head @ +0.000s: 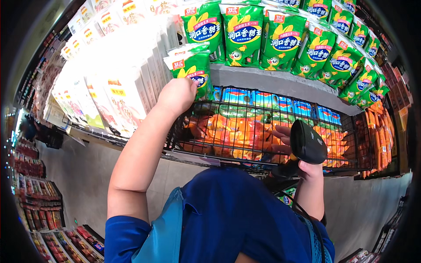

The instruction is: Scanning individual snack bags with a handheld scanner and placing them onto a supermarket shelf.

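My left hand (179,95) grips a green bag of corn sausages (194,70) near its lower part. Another matching bag shows just behind it. Both are in front of the shelf row, next to boxed noodles. In my right hand (309,169) is a black handheld barcode scanner (308,141), with its cable running down along the forearm. The thumb lies under the scanner head, and the other fingers stretch out to its left. Part of the grip is hidden behind the scanner. Both hands are over or beside a black wire basket (230,149).
Matching green sausage bags (243,34) stand along a grey ledge (263,77). White noodle boxes (128,95) fill the left side, partly overexposed. Orange and red packets (236,131) and blue packs (266,98) lie behind the wire. Orange packets (380,138) hang at right.
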The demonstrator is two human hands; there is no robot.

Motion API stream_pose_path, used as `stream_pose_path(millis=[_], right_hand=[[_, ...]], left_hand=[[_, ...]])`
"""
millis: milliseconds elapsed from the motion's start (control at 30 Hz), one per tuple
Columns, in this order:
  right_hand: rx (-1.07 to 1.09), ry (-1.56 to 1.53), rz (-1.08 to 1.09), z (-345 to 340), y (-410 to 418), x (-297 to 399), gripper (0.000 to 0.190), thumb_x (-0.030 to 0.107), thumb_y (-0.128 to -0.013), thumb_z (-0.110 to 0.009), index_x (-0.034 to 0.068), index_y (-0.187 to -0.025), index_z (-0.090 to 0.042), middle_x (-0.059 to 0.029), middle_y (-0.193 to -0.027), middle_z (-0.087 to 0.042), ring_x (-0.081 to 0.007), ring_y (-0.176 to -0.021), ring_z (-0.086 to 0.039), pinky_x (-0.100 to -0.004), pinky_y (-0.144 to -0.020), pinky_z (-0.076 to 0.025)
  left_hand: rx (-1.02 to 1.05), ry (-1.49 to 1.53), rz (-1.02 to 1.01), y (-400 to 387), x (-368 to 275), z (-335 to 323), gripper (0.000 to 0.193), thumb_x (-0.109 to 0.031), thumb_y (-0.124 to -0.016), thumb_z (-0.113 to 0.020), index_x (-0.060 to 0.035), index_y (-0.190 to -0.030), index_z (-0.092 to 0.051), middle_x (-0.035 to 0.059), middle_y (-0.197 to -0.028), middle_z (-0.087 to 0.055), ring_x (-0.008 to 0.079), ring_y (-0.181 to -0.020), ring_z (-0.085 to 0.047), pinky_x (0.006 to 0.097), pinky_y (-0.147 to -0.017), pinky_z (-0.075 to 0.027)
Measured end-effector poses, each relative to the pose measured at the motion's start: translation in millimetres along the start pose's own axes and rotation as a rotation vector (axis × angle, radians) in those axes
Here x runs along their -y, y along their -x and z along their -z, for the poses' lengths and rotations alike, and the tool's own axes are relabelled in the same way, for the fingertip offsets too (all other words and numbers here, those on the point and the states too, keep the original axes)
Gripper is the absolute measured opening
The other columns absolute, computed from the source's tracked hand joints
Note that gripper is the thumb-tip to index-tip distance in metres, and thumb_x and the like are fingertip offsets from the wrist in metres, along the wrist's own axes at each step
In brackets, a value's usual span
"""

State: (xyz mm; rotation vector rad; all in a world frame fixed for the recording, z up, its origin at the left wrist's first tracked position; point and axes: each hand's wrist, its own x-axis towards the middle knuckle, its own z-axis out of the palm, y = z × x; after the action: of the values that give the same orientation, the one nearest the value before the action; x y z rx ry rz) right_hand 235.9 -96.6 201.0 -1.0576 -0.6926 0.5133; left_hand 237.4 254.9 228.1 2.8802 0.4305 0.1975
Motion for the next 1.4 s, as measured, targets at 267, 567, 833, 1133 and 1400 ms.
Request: stream_pose_path(millis=[267,567,833,1133,1400], right_hand=[[-0.012,0.005,0.021,-1.1,-1.4,-3.4,0.077,0.023,-0.072,-0.071,-0.008,-0.134,-0.037,-0.0296,-0.133,-0.042,-0.0408,-0.125,-0.042,-0.0513,-0.101,-0.037],[-0.014,-0.004,0.023,-4.5,-0.9,1.2,0.078,0.021,-0.070,-0.072,-0.008,-0.134,-0.037,-0.0285,-0.134,-0.042,-0.0400,-0.126,-0.042,-0.0501,-0.102,-0.037],[0.003,0.119,0.050,-2.4,0.2,2.9,0.082,0.033,-0.074,-0.071,-0.005,-0.136,-0.034,-0.0323,-0.132,-0.041,-0.0444,-0.122,-0.044,-0.0539,-0.091,-0.045],[0.068,0.046,0.032,2.2,4.9,2.0,0.080,0.024,-0.071,-0.073,-0.006,-0.135,-0.036,-0.0270,-0.133,-0.044,-0.0378,-0.123,-0.046,-0.0470,-0.099,-0.040],[-0.015,-0.109,0.153,-17.7,28.0,0.1,0.071,0.028,-0.071,-0.071,-0.008,-0.126,-0.045,-0.0294,-0.122,-0.047,-0.0429,-0.116,-0.049,-0.0525,-0.092,-0.045]], left_hand=[[-0.030,-0.081,-0.172,10.1,-8.8,-7.8,0.036,-0.030,-0.092,-0.045,-0.0040,-0.076,-0.064,0.0210,-0.074,-0.064,0.0369,-0.073,-0.063,0.0464,-0.068,-0.051],[-0.114,0.048,-0.396,37.6,-36.6,-1.5,0.025,-0.027,-0.088,-0.058,-0.0060,-0.075,-0.061,0.0149,-0.062,-0.060,0.0337,-0.061,-0.060,0.0431,-0.056,-0.048],[-0.037,0.163,-0.425,78.4,-38.1,15.1,0.019,-0.021,-0.087,-0.059,-0.0036,-0.084,-0.064,0.0137,-0.071,-0.062,0.0330,-0.067,-0.061,0.0403,-0.060,-0.049],[-0.213,0.402,-0.522,123.8,-6.4,1.7,0.011,-0.009,-0.081,-0.063,0.0011,-0.085,-0.065,0.0155,-0.078,-0.064,0.0315,-0.073,-0.063,0.0363,-0.066,-0.050],[-0.153,0.424,-0.598,127.2,9.9,-10.6,0.012,-0.010,-0.079,-0.063,-0.0012,-0.088,-0.064,0.0135,-0.085,-0.066,0.0304,-0.079,-0.063,0.0375,-0.072,-0.050]])
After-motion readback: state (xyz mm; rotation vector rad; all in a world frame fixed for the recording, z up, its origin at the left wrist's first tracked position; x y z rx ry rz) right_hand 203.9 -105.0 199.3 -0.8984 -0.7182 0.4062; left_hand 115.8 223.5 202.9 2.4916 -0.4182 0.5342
